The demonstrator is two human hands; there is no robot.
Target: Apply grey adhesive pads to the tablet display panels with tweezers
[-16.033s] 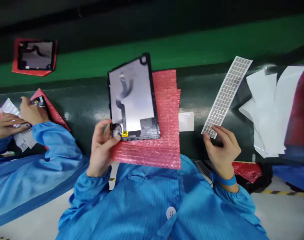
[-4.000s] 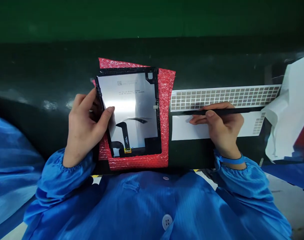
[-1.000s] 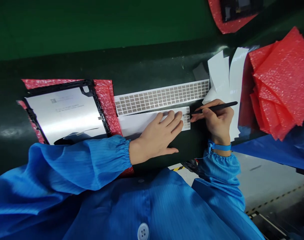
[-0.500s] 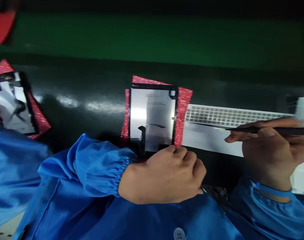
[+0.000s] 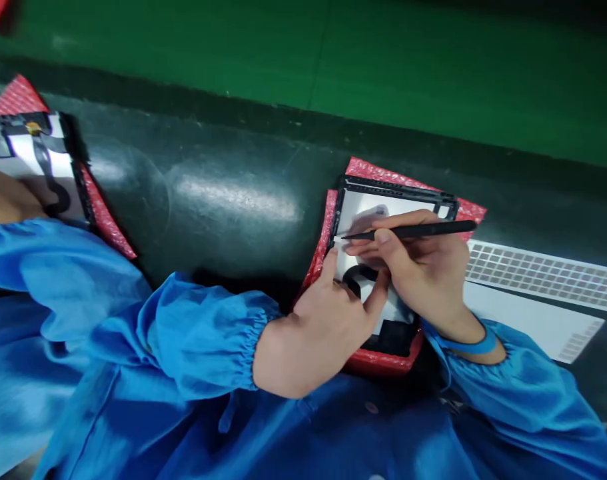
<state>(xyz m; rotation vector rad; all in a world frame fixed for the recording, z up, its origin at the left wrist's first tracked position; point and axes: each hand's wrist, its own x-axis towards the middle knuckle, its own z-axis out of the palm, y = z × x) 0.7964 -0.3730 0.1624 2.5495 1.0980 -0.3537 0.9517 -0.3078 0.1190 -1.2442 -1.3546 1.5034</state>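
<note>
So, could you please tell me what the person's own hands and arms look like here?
The left hand and right hand are ungloved. The left sleeve is shiny, loose blue fabric, gathered at the cuff; the right sleeve matches in colour. A blue wristband circles the right wrist; none shows on the left.

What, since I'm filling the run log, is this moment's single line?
left hand: over panel | right hand: holding black pointed tool, tip at small white piece by panel's edge | under panel: red wrap
</note>
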